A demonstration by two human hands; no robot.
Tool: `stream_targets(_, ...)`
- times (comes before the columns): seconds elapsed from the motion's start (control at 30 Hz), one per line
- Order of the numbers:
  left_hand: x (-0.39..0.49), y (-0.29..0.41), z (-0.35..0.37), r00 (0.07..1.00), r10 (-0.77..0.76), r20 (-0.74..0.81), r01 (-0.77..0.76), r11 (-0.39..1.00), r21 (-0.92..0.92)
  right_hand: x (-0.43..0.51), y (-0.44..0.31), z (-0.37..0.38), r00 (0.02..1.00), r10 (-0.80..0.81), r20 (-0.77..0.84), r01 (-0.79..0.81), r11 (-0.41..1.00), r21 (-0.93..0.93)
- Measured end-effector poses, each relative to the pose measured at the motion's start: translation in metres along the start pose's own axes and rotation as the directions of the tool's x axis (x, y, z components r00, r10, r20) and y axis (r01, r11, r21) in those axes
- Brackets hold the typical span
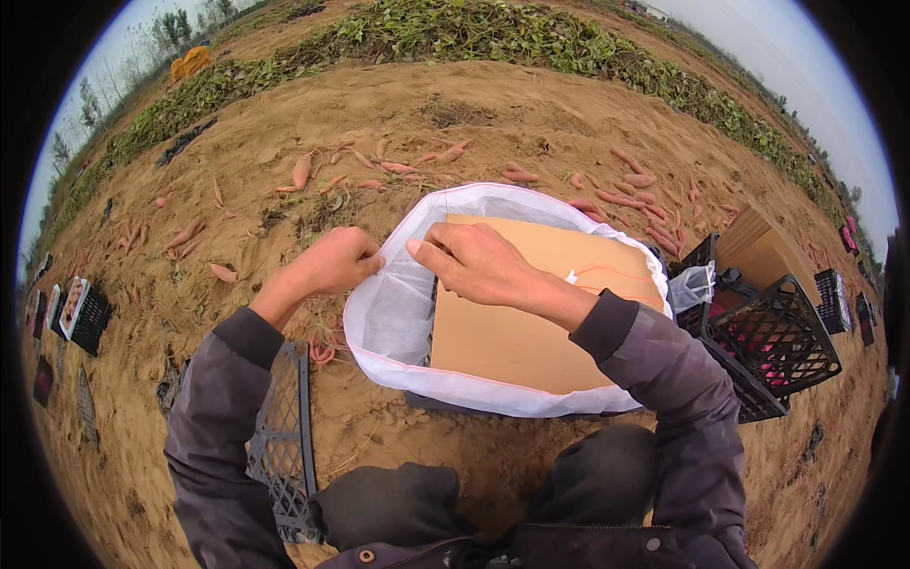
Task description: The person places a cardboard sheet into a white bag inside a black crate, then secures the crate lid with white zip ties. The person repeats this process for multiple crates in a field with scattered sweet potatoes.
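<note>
In front of my knees sits a white fabric liner bag point(391, 313) with a pink-edged, gathered rim, spread around a dark crate. A flat sheet of brown cardboard point(526, 341) lies inside it. My left hand point(338, 262) pinches the bag's rim at its left side. Over the cardboard's upper left corner, my right hand point(487, 262) has curled fingers and its thumb points left. A thin thread rises just above this hand; whether the fingers hold it is hidden. An orange drawstring point(615, 270) trails across the cardboard at the right, near a small white knot.
Black plastic crates point(775, 334) stand at the right, with folded cardboard point(768, 242) and clear plastic point(693, 288). Another black crate point(284, 434) lies by my left knee. Sweet potatoes point(302, 171) are scattered on the soil beyond the bag. Filled crates point(85, 320) stand far left; cut vines point(483, 32) lie behind.
</note>
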State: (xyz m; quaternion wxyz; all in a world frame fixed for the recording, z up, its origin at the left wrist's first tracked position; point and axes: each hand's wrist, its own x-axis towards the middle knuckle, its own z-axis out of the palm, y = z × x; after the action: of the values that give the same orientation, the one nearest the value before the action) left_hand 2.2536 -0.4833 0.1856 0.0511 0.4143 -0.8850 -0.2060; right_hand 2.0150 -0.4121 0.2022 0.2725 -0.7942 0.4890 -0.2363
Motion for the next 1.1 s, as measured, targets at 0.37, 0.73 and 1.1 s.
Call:
stream_targets(0.37, -0.018, 0.021, -0.016, 0.984, 0.143, -0.103, -0.098, 0.929, 0.356, 0.037, -0.011, 0.088, 0.984, 0.149, -0.101, -0.152, 0.988, -0.017)
stream_targets(0.73, -0.057, 0.048, -0.002, 0.977, -0.177, -0.120, 0.079, 0.820, -0.567, 0.021, 0.031, 0.083, 0.945, -0.307, -0.111, 0.270, 0.926, -0.264)
stream_targets(1.1, -0.025, 0.077, 0.000, 0.900, -0.066, -0.430, -0.281, 0.667, -0.690, -0.034, 0.065, -0.084, 0.991, 0.090, 0.098, -0.118, 0.934, 0.338)
